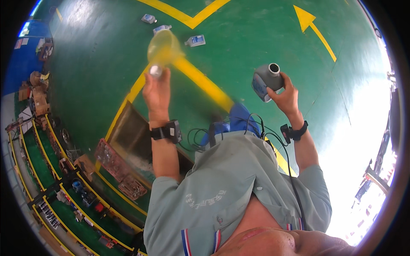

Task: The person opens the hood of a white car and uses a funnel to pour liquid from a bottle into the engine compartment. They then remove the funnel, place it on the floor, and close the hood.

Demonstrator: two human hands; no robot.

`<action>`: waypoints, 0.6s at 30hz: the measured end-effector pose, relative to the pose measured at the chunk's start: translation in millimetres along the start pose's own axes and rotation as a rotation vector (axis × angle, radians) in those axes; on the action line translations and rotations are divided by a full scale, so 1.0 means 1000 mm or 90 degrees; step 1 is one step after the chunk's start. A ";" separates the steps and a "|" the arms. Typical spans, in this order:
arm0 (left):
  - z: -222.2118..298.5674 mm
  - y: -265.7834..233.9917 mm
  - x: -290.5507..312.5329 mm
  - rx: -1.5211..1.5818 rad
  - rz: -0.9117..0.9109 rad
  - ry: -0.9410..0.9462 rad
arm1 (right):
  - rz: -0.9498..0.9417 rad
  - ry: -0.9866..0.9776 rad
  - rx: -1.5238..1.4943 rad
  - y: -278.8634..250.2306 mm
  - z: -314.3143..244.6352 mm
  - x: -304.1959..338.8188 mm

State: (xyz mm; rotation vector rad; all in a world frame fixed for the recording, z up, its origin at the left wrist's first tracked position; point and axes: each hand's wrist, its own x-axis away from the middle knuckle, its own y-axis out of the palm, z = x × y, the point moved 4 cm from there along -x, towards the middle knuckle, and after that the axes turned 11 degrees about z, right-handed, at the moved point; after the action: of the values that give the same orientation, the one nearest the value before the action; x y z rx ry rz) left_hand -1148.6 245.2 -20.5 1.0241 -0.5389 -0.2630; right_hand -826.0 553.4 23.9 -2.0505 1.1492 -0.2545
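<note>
My left hand [157, 91] is closed around the narrow end of a see-through yellowish funnel-shaped thing [163, 45], blurred, its wide part pointing away from me. A pale round end [155, 71] shows at the fingers; I cannot tell whether it belongs to that thing. In my right hand [287, 96] is a grey plastic bottle [268, 78] with a blue label. The bottle is tilted, and its round mouth is uncapped. The two things are held well apart, both above the green floor.
Several similar bottles lie ahead on the green floor [247, 38], among them one bottle [196, 40] with a blue label. A red tool case [117, 164] and a brown board [128, 128] are at my left. Beyond them stand yellow-edged shelves [85, 192]. Black cables [256, 121] hang at my waist.
</note>
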 end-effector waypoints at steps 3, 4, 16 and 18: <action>0.023 -0.014 -0.039 -0.052 0.039 0.049 | -0.008 0.007 -0.015 0.035 0.004 -0.022; 0.010 -0.012 -0.050 -0.064 0.051 0.054 | -0.013 0.007 -0.020 0.040 0.021 -0.037; -0.075 -0.091 -0.218 0.080 0.241 -0.187 | -0.042 0.076 0.081 0.143 0.061 -0.137; -0.108 -0.125 -0.251 0.131 0.271 -0.264 | -0.028 0.118 0.092 0.169 0.073 -0.145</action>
State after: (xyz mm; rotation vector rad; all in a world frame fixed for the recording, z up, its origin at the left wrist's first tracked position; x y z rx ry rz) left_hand -1296.2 375.1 -248.1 1.0298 -1.1612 -0.0383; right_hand -981.5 655.0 -118.4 -1.9576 1.1601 -0.5435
